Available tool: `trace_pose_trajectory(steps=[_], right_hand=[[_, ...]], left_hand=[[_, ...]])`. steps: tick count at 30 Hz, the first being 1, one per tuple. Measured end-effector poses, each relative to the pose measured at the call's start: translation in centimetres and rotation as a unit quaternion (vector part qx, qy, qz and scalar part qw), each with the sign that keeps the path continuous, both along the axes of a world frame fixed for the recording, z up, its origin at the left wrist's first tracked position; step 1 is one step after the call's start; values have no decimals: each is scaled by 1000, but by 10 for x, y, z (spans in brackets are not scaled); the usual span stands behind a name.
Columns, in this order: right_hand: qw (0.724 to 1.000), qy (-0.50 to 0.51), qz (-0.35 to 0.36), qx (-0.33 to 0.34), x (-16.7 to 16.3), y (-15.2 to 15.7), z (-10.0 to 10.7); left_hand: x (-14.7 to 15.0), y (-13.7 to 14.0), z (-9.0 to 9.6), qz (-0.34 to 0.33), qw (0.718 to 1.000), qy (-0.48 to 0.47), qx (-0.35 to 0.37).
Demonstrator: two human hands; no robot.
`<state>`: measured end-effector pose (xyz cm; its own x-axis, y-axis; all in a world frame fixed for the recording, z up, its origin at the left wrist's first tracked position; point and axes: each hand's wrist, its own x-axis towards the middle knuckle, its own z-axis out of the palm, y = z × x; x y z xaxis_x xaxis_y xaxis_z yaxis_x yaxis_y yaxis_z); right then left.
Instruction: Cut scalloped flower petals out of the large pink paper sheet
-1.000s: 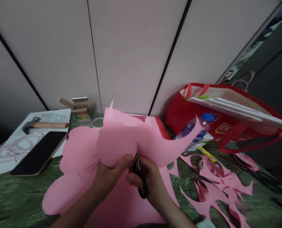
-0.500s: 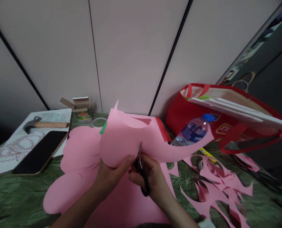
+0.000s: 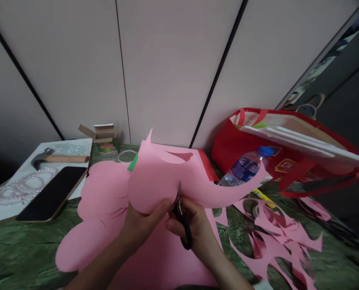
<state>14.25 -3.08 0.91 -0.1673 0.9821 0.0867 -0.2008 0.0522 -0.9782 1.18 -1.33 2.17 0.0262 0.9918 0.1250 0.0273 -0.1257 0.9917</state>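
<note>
My right hand [image 3: 194,221] is closed round the black handles of a pair of scissors [image 3: 183,225], whose blades point away from me and bite into pink paper [image 3: 158,177]. The cut runs up from the sheet's near edge, and a long curved strip of the sheet sweeps off to the right. My left hand [image 3: 143,223] pinches that same edge just left of the blades, thumb on top, other fingers underneath. Below both hands lie more pink sheets, with rounded cut-out shapes [image 3: 104,193] on the left.
Pink paper offcuts [image 3: 285,241] lie at right near a yellow tube [image 3: 264,197]. Behind them stand a water bottle [image 3: 242,167] and a red bag [image 3: 227,137]. A phone [image 3: 52,193], a hammer [image 3: 61,158], bead strings [image 3: 22,187] and an opened small box [image 3: 106,143] are at left.
Both hands and the scissors hold nearly the same place on the paper. The strip's free end at right has shifted slightly; the whole view has moved a little.
</note>
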Motion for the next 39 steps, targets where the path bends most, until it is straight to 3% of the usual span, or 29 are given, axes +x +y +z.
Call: trace_pose_trajectory(steps=[9, 39], right_hand=[[1000, -19, -10, -5, 0, -1, 4], [998, -30, -20, -45, -2, 0, 3]], left_hand=[[2, 2, 4, 29, 999, -3, 23], [-5, 8, -5, 14, 999, -27, 27]])
